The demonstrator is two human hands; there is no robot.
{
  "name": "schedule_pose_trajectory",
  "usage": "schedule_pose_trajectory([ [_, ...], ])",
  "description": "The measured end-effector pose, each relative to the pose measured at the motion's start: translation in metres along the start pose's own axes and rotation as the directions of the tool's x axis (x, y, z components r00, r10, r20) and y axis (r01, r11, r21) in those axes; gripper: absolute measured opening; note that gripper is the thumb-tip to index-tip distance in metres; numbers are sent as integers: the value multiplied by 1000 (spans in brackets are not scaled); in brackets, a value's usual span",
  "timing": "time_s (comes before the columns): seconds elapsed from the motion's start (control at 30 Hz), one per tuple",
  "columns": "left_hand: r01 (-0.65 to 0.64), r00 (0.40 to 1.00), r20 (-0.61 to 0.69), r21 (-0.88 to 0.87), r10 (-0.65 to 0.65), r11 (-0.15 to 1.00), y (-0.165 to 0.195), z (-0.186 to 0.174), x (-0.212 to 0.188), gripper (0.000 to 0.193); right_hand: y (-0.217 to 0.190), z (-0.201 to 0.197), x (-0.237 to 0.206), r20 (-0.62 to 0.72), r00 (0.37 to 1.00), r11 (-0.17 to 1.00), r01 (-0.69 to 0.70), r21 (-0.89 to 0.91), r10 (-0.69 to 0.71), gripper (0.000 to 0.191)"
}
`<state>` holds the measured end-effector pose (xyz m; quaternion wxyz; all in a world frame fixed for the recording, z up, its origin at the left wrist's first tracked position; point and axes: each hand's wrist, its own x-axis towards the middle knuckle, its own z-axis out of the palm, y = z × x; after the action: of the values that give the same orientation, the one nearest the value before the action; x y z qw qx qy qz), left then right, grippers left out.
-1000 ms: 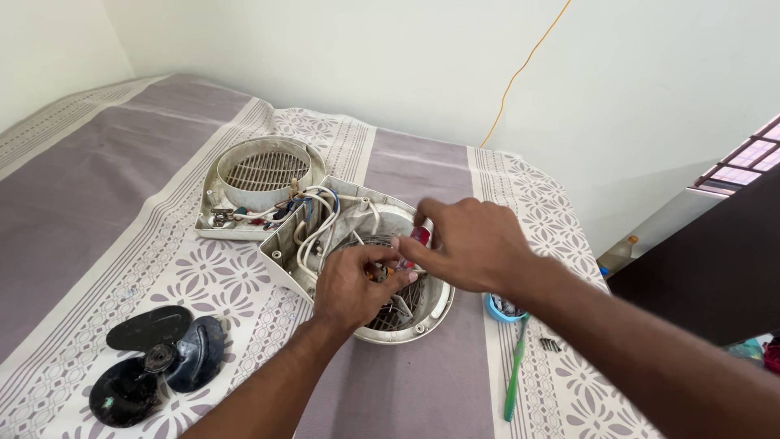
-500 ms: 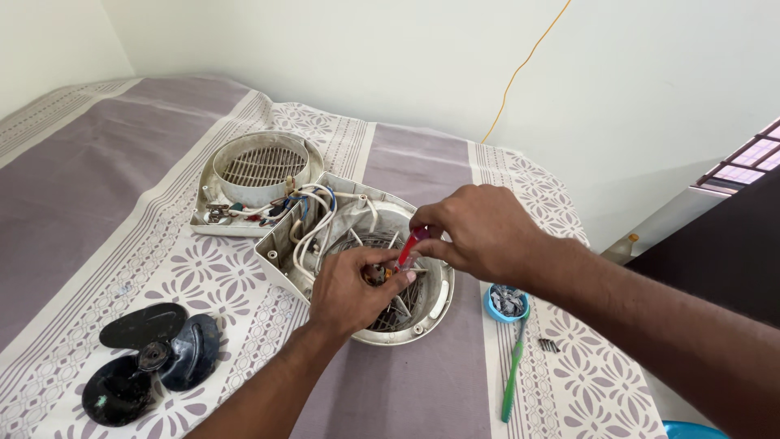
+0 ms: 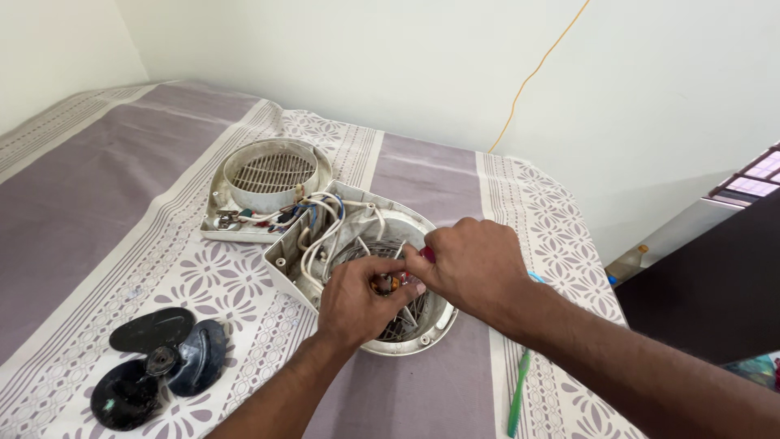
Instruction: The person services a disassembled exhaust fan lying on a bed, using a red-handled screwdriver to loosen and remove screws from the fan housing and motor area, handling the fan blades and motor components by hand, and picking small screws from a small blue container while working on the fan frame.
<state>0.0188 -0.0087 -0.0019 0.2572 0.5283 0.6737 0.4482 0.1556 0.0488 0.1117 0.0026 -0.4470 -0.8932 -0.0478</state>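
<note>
Left hand (image 3: 355, 302): grip pinched on a small orange part (image 3: 385, 284) inside the open fan housing (image 3: 367, 337).
Right hand (image 3: 474, 267): grip closed around a red-handled tool (image 3: 427, 254), touching the same spot.
Housing: on the patterned cloth (image 3: 244, 276), wires (image 3: 318, 236) running to the grille half (image 3: 270, 172).
Nearby: black fan blade (image 3: 154, 364), well left.

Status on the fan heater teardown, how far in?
Done: housing split, front grille half lying apart, black fan blade off on the bedsheet. In hand: left hand steadies a small part at the centre of the rear shell; right hand works a red-handled tool there. Left: white wiring looks connected between halves; nothing reassembled.
</note>
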Motion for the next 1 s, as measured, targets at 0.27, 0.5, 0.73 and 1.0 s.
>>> schedule_pose_trajectory([
  [0.27, -61, 998, 6, -11, 62, 998, -1, 5, 2, 39, 11, 3, -1, 4, 999, 998, -45, 37, 45, 60],
  [0.5, -54, 999, -2, 0, 54, 999, -3, 2, 3, 39, 5, -10, -4, 86, 995, 997, -57, 42, 53, 59],
  [0.73, -42, 999, 20, -34, 43, 999, 0, -2, 3, 40, 27, -28, 0, -79, 899, 876, 437, 203, -430, 41],
  [1.0, -28, 999, 42, -2, 28, 1000, 6, -3, 0, 43, 16, -26, -1, 135, 969, 978, 200, 57, -206, 35],
])
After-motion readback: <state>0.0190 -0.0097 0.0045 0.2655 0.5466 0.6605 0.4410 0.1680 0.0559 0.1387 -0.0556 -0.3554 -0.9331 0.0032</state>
